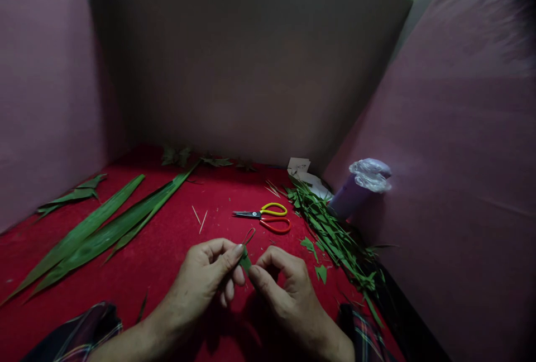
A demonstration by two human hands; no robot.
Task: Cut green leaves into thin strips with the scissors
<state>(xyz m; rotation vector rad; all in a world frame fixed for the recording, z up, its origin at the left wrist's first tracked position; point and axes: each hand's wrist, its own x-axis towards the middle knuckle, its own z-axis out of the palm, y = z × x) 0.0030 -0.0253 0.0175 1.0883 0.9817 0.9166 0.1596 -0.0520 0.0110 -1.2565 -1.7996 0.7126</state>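
One green strip, probably leaf, between two hands

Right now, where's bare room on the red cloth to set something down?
Mostly bare: red cloth between the long leaves and left hand; a speckled patch beyond the scissors, left of far thin sticks. Crowded: right side, leaf strips beside purple container.

Dim light; dark brownish back wall; pinkish side walls; red surface below, shadowed toward rear.
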